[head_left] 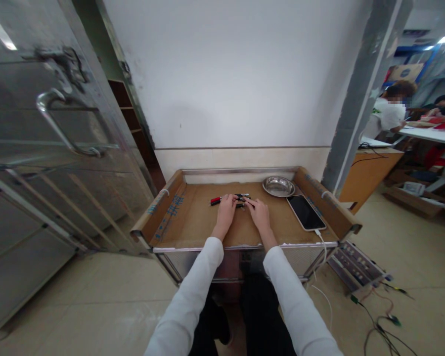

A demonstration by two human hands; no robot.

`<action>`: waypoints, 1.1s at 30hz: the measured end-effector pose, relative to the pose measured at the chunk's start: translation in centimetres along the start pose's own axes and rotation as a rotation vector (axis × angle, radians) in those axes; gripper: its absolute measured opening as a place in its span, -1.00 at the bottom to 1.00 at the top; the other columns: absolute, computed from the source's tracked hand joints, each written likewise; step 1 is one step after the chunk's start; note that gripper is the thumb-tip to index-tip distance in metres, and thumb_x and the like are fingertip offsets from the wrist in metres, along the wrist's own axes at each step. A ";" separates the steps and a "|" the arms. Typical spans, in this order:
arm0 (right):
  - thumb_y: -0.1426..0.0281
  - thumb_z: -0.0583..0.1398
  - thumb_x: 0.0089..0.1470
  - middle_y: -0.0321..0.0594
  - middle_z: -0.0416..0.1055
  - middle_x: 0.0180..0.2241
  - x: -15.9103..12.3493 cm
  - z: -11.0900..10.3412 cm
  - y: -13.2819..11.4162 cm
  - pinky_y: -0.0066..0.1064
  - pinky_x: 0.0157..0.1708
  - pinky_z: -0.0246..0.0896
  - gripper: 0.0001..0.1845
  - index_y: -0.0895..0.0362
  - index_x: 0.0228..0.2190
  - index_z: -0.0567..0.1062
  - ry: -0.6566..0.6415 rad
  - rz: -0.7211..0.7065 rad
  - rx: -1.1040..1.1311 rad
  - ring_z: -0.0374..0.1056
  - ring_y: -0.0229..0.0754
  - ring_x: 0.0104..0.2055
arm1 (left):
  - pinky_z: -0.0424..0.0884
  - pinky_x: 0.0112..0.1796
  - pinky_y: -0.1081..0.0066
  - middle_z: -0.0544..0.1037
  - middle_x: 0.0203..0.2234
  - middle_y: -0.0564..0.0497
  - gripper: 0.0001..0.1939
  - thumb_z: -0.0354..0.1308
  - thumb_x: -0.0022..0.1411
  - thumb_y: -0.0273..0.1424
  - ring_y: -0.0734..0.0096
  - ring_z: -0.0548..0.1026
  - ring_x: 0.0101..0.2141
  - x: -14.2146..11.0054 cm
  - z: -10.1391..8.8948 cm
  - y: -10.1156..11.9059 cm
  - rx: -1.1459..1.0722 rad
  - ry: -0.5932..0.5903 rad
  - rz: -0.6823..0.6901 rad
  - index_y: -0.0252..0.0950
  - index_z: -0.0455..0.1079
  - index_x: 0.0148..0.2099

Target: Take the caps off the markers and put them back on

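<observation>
At the centre of the frame, a left hand [227, 207] and a right hand [259, 213] reach in side by side over a small cluster of pens [215, 200] on a cardboard-lined counter [196, 220]. Fingers hide part of the cluster: at least three pens, one red, exact count unclear. Whether either grip is closed on a pen, I cannot tell. Right of centre: one metal dish [278, 187] and one smartphone [306, 212], screen dark.
</observation>
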State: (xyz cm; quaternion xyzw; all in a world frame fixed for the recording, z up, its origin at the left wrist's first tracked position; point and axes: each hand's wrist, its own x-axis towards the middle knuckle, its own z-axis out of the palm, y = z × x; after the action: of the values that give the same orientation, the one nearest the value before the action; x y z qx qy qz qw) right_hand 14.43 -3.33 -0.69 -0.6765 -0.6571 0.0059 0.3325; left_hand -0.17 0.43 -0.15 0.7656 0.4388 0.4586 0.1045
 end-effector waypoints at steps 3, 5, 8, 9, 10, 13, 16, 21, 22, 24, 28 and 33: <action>0.25 0.03 0.25 -0.14 0.48 -0.21 0.0 0.1 0.2 -0.44 -0.21 0.13 -0.63 -0.01 0.02 0.44 0.028 0.007 0.033 0.37 -0.19 -0.20 | 0.33 -0.07 0.17 0.46 -0.31 -0.07 -0.89 0.03 0.21 -0.54 0.23 0.41 -0.22 0.5 0.4 0.5 0.073 0.022 -0.011 -0.26 0.35 -0.25; 0.26 0.03 0.24 -0.12 0.49 -0.19 0.1 0.2 0.3 -0.43 -0.19 0.17 -0.61 0.03 0.05 0.42 0.045 0.011 0.081 0.39 -0.18 -0.19 | 0.31 -0.05 0.15 0.45 -0.26 -0.10 -0.86 -0.01 0.23 -0.54 0.21 0.41 -0.19 0.2 0.3 0.4 0.097 0.099 -0.030 -0.26 0.34 -0.21; 0.32 0.03 0.23 -0.09 0.47 -0.07 0.2 0.5 0.3 -0.40 -0.08 0.21 -0.60 0.09 0.06 0.40 0.072 -0.019 0.220 0.39 -0.17 -0.08 | 0.31 -0.04 0.17 0.43 -0.27 -0.09 -0.79 -0.06 0.22 -0.59 0.22 0.40 -0.16 -0.8 -0.1 0.2 0.065 0.116 -0.009 -0.25 0.34 -0.21; 0.34 0.04 0.21 -0.09 0.45 -0.03 0.2 0.6 0.4 -0.38 -0.03 0.20 -0.60 0.11 0.06 0.40 0.082 -0.033 0.276 0.37 -0.17 -0.03 | 0.31 -0.02 0.17 0.43 -0.26 -0.09 -0.77 -0.06 0.19 -0.62 0.22 0.39 -0.14 -1.0 -0.1 0.2 0.053 0.071 0.027 -0.25 0.34 -0.22; 0.36 0.05 0.20 -0.09 0.43 0.01 0.2 0.7 0.4 -0.37 0.02 0.19 -0.60 0.12 0.05 0.40 0.090 -0.046 0.330 0.35 -0.18 0.01 | 0.31 -0.01 0.18 0.42 -0.25 -0.08 -0.75 -0.05 0.17 -0.64 0.23 0.39 -0.13 -1.2 -0.1 0.2 0.045 0.011 0.073 -0.25 0.35 -0.21; 0.41 0.07 0.14 -0.09 0.40 0.04 0.3 1.0 0.6 -0.32 0.07 0.17 -0.59 0.13 0.03 0.42 0.112 -0.054 0.449 0.34 -0.18 0.04 | 0.32 0.00 0.17 0.41 -0.23 -0.08 -0.75 -0.02 0.15 -0.64 0.24 0.38 -0.11 -1.5 0.2 0.4 0.045 -0.169 0.181 -0.25 0.36 -0.21; 0.42 0.10 0.09 -0.07 0.46 -0.04 0.4 1.4 0.8 -0.26 0.03 0.22 -0.60 0.15 -0.01 0.43 0.154 -0.038 0.502 0.38 -0.14 -0.04 | 0.34 -0.04 0.18 0.40 -0.26 -0.08 -0.88 0.05 0.18 -0.55 0.25 0.38 -0.14 -1.4 0.5 0.5 0.072 -0.232 0.133 -0.28 0.37 -0.26; 0.51 0.11 0.04 -0.08 0.45 -0.11 0.2 2.3 1.1 -0.24 0.01 0.23 -0.63 0.15 -0.07 0.44 0.159 -0.092 0.471 0.36 -0.13 -0.08 | 0.34 -0.06 0.20 0.40 -0.29 -0.06 -0.99 0.11 0.20 -0.48 0.26 0.38 -0.17 -1.5 0.1 0.3 0.122 -0.203 0.028 -0.28 0.34 -0.30; 0.52 0.10 0.03 -0.08 0.43 -0.11 0.2 2.4 1.2 -0.24 0.01 0.23 -0.63 0.14 -0.08 0.43 0.146 -0.107 0.446 0.35 -0.13 -0.08 | 0.33 -0.06 0.20 0.40 -0.29 -0.05 -0.98 0.11 0.20 -0.49 0.26 0.38 -0.17 -1.5 0.0 0.2 0.128 -0.190 0.016 -0.28 0.33 -0.29; 0.55 0.10 0.02 -0.09 0.39 -0.13 0.1 2.4 1.2 -0.24 0.01 0.23 -0.63 0.13 -0.10 0.44 0.119 -0.127 0.391 0.32 -0.12 -0.07 | 0.32 -0.07 0.22 0.40 -0.30 -0.05 -0.94 0.10 0.20 -0.53 0.27 0.39 -0.18 -1.4 0.0 0.2 0.136 -0.170 -0.005 -0.28 0.31 -0.27; 0.54 0.08 0.03 -0.11 0.31 -0.17 0.1 2.2 1.1 -0.27 -0.01 0.21 -0.67 0.14 -0.13 0.44 0.111 -0.128 0.304 0.29 -0.13 -0.09 | 0.31 -0.07 0.24 0.41 -0.29 -0.05 -0.91 0.10 0.20 -0.55 0.28 0.39 -0.17 -1.1 0.2 0.3 0.178 -0.144 -0.022 -0.30 0.27 -0.25; 0.55 0.02 0.07 -0.11 0.29 -0.24 -0.1 1.5 0.9 -0.33 -0.08 0.15 -0.75 0.17 -0.29 0.47 0.136 -0.053 0.172 0.25 -0.15 -0.17 | 0.31 -0.09 0.23 0.41 -0.33 -0.06 -0.90 0.14 0.21 -0.42 0.25 0.38 -0.19 -1.3 0.2 0.4 0.292 -0.122 -0.045 -0.30 0.27 -0.32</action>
State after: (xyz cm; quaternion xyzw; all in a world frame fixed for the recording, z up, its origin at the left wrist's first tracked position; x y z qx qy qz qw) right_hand 14.56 -2.72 -2.29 -0.6267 -0.6477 0.0073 0.4333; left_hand 0.01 -0.74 -0.84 0.7892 0.5105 0.3401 0.0290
